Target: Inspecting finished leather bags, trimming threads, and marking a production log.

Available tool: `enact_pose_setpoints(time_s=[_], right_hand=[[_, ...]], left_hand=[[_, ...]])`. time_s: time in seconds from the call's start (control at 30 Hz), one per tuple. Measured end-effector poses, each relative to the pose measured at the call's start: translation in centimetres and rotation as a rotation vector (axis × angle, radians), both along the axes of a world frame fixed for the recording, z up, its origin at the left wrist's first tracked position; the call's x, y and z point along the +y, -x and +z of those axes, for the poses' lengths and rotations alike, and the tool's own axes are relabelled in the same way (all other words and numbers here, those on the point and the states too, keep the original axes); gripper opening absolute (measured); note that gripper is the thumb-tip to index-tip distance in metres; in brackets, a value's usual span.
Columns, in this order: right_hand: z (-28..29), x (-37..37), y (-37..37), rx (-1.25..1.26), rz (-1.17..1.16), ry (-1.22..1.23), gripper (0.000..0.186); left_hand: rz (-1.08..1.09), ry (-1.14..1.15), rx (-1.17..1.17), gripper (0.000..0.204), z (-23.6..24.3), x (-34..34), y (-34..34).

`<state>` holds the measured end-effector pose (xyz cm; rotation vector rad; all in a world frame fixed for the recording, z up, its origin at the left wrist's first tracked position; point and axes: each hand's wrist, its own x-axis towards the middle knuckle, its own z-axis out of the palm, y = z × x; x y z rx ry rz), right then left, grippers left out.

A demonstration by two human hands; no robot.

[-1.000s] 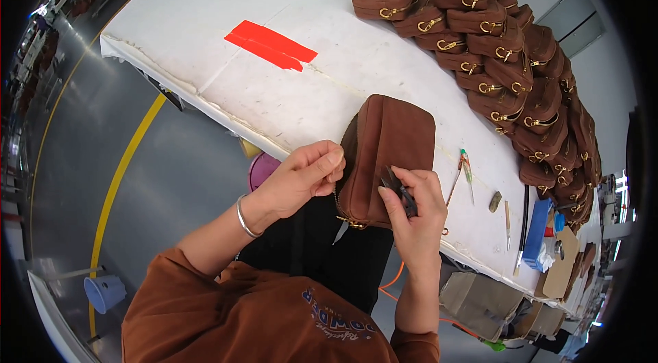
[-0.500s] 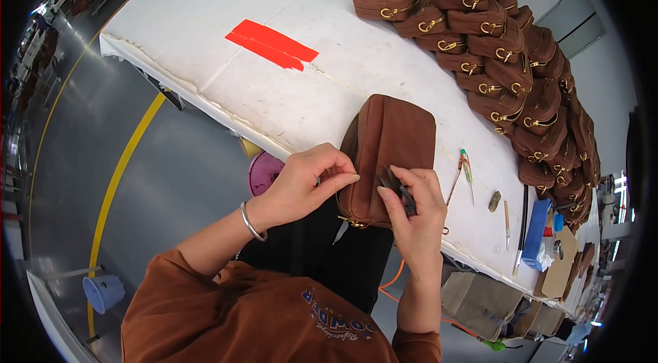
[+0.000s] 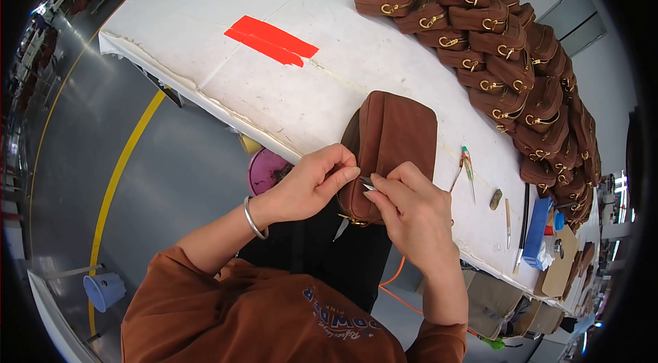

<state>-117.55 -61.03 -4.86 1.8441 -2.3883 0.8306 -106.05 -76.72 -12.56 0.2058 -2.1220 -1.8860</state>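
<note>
A brown zipped bag (image 3: 404,126) stands at the near edge of the white table, partly over my lap. My left hand (image 3: 312,181) is at the bag's left side, thumb and forefinger pinched together; whatever lies between them is too small to make out. My right hand (image 3: 415,209) is closed around thread snips (image 3: 368,184), seen only by their blade tips, which point at my left fingertips just above the bag's surface. The rest of the snips is hidden in my palm. Below my hands, gold zip hardware (image 3: 354,220) shows at the bag's lower corner.
Many similar brown bags (image 3: 504,41) are heaped along the table's right side. Near them lie a green-tipped tool (image 3: 468,167), a small dark block (image 3: 495,199), a brush (image 3: 518,260) and a blue box (image 3: 538,233). Red tape (image 3: 271,41) marks the white table (image 3: 185,13). A pink bucket (image 3: 264,171) stands below.
My right hand has turned and moved slightly left, bringing the snips' tips to my left fingertips. The left hand stays pinched in nearly the same place.
</note>
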Motion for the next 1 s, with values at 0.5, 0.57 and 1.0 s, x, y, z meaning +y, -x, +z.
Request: enact_pose_setpoints(time_s=[0.5, 0.57, 1.0], right_hand=[[0.5, -1.0, -0.2, 0.202, 0.095, -0.079, 0.012], [0.6, -1.1, -0.2, 0.204, 0.102, -0.086, 0.011], [-0.8, -0.5, 0.8, -0.089, 0.042, 0.032, 0.007]], left_hand=[[-0.021, 0.048, -0.042, 0.014, 0.2, -0.2, -0.1], [-0.019, 0.084, -0.039, 0.014, 0.2, -0.2, -0.1], [0.103, -0.066, -0.034, 0.012, 0.2, -1.0, -1.1]])
